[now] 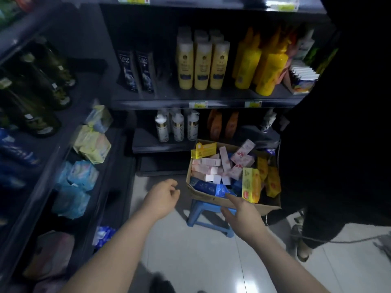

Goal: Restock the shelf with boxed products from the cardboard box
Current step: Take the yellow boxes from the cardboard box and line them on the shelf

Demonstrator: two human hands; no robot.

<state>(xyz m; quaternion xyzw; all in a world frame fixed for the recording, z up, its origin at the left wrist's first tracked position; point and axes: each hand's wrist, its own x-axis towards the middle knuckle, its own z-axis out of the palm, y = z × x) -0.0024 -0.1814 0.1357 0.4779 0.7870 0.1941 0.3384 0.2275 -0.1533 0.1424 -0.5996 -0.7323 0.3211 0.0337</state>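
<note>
On a blue stool (204, 220) near the shelf (148, 143) sits the cardboard box (204, 197) of boxed products (208, 166), the right hand (241, 212) at its near rim with grip spread, the left hand (163, 195) left of it, grip loosely curled, empty.

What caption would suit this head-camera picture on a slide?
Empty left hand and right hand hover by a cardboard box of products on a blue stool, facing a shelf of bottles.

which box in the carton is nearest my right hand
The yellow-orange box standing at the near edge of the carton, just beyond the right hand; the pink boxes lie farther back.
</note>
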